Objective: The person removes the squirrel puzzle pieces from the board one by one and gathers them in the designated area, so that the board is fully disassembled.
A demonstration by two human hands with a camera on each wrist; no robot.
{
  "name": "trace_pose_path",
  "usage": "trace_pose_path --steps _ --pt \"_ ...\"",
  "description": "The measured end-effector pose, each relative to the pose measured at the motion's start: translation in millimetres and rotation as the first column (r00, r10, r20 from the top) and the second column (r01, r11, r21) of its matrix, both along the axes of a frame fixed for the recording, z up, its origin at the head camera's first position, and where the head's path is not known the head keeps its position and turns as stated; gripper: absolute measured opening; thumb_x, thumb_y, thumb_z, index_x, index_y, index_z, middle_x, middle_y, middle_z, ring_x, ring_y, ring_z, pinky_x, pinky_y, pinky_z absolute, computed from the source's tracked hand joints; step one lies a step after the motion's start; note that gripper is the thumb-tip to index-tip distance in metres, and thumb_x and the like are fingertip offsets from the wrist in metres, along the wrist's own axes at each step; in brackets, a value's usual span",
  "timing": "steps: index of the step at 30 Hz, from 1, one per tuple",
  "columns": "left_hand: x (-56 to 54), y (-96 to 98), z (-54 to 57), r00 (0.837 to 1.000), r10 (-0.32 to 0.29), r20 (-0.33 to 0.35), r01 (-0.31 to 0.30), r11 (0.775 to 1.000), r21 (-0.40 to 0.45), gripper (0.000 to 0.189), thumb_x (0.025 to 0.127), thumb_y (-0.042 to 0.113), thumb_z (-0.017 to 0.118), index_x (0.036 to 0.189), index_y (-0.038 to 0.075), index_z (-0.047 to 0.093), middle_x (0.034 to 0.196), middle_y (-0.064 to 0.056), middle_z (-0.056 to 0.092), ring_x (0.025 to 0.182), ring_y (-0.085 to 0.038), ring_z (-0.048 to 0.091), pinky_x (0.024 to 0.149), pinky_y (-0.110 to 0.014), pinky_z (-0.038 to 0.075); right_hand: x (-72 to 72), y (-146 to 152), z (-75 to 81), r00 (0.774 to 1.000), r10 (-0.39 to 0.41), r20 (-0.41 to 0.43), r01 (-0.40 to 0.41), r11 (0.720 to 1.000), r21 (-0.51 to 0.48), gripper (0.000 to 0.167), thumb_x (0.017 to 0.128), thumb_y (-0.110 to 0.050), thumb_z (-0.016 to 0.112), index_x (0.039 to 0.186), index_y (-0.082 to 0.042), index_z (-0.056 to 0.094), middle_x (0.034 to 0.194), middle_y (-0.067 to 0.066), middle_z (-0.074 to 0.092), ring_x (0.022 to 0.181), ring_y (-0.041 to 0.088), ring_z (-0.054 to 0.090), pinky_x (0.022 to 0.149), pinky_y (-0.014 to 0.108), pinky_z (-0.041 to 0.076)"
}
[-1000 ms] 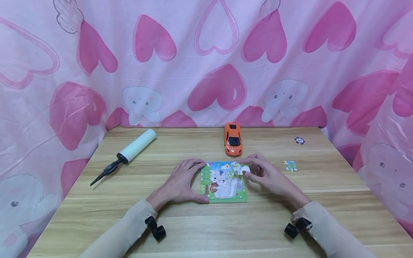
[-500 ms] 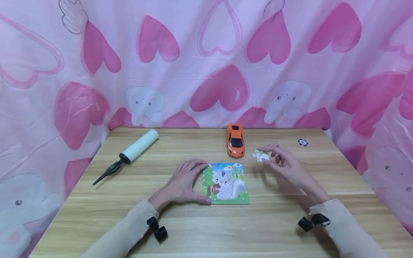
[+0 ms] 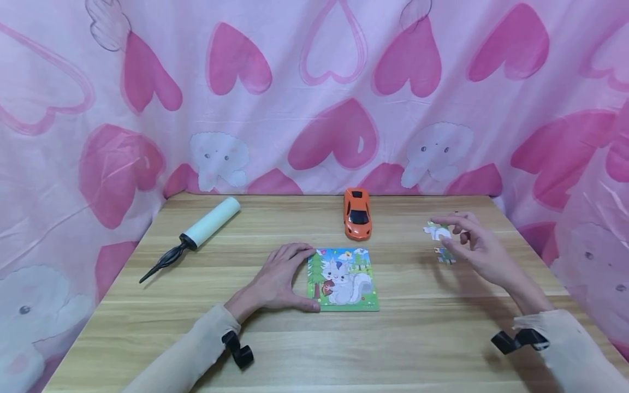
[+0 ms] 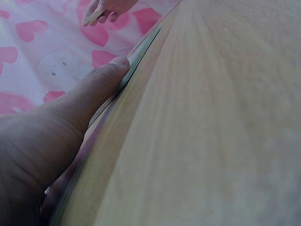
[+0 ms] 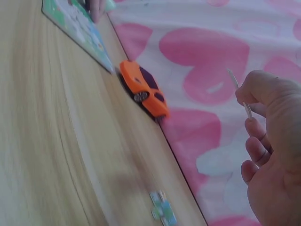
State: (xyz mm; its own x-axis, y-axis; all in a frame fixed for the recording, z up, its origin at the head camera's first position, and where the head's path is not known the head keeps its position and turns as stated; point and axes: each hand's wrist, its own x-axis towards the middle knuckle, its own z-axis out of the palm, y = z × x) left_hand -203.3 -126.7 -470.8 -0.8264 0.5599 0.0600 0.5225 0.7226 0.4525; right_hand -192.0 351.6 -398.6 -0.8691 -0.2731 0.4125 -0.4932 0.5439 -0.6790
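A square jigsaw puzzle with a white squirrel picture lies flat on the table. My left hand holds it at its left side, thumb at the near corner and fingers at the far corner. In the left wrist view the thumb lies along the puzzle's edge. My right hand pinches a puzzle piece, white and green, between thumb and forefinger, raised off the table. In the right wrist view this piece shows edge-on. Below it on the table lies another puzzle piece, blue and green.
An orange toy car stands behind the puzzle. A hand pump with a pale barrel and black nozzle lies at the left. A small round chip at the back right is mostly hidden by the right hand. A pink heart-print curtain hangs behind the table.
My right hand has carried the pinched piece away from the puzzle's upper right corner, rightward to over the other piece. The left hand has stayed at the puzzle.
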Motion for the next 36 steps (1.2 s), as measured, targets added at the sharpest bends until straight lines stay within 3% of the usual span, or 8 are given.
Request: trace_pose_path --steps 9,14,20,23,30,36 --pt "1.4 -0.1 0.1 1.0 -0.005 -0.004 0.005 1.0 0.008 0.132 0.071 0.095 0.079 0.174 0.023 0.04 0.175 0.001 0.037 0.161 -0.025 0.031 0.134 -0.057 0.02 10.1 30.5 -9.4 0.999 -0.031 -0.014 0.031 0.999 0.024 0.052 0.099 0.013 0.073 0.148 -0.004 0.069 0.123 0.004 0.055 0.088 0.017 0.041 0.071 0.028 0.036" --pt "1.4 0.8 -1.1 1.0 -0.003 -0.006 0.003 1.0 0.002 0.133 0.07 0.097 0.077 0.174 0.023 0.039 0.176 0.001 0.037 0.162 -0.025 0.031 0.134 -0.057 0.02 19.7 43.4 -18.3 0.999 -0.035 -0.023 0.037 0.998 0.051 0.051 0.099 0.015 0.072 0.147 -0.002 0.069 0.121 0.003 0.055 0.084 0.015 0.043 0.069 0.027 0.039" --pt "0.8 0.1 -1.8 1.0 0.0 -0.001 0.0 1.0 0.002 0.133 0.07 0.097 0.077 0.174 0.024 0.039 0.176 0.002 0.036 0.162 -0.025 0.031 0.134 -0.057 0.02 34.4 52.8 -31.2 0.997 -0.053 0.063 0.049 0.996 0.074 0.047 0.101 0.008 0.075 0.146 -0.006 0.07 0.114 0.003 0.052 0.087 0.014 0.046 0.069 0.028 0.041" --pt "0.7 -0.2 -1.2 1.0 -0.003 -0.001 0.003 1.0 0.004 0.132 0.071 0.097 0.077 0.174 0.024 0.039 0.176 0.001 0.036 0.162 -0.025 0.031 0.134 -0.057 0.02 40.3 55.9 -39.4 0.995 -0.04 0.095 0.03 0.995 0.1 0.048 0.101 0.005 0.076 0.147 -0.008 0.069 0.111 0.004 0.051 0.088 0.014 0.046 0.068 0.029 0.042" --pt "1.0 0.1 0.3 1.0 -0.002 -0.001 0.002 1.0 0.008 0.131 0.071 0.096 0.078 0.174 0.023 0.039 0.175 0.001 0.037 0.162 -0.025 0.031 0.134 -0.058 0.021 46.1 62.2 -56.7 0.996 0.025 0.082 -0.036 0.991 0.13 0.053 0.095 0.007 0.081 0.146 -0.007 0.07 0.107 0.003 0.055 0.087 0.017 0.045 0.068 0.031 0.04" --pt "1.2 0.0 0.4 1.0 -0.002 0.004 0.002 1.0 0.0 0.131 0.071 0.096 0.077 0.174 0.024 0.039 0.176 0.001 0.036 0.162 -0.026 0.03 0.134 -0.058 0.02 46.1 63.3 -64.7 0.995 0.046 0.084 -0.056 0.991 0.124 0.053 0.093 0.009 0.083 0.142 -0.009 0.073 0.107 0.005 0.051 0.094 0.015 0.043 0.075 0.03 0.038"
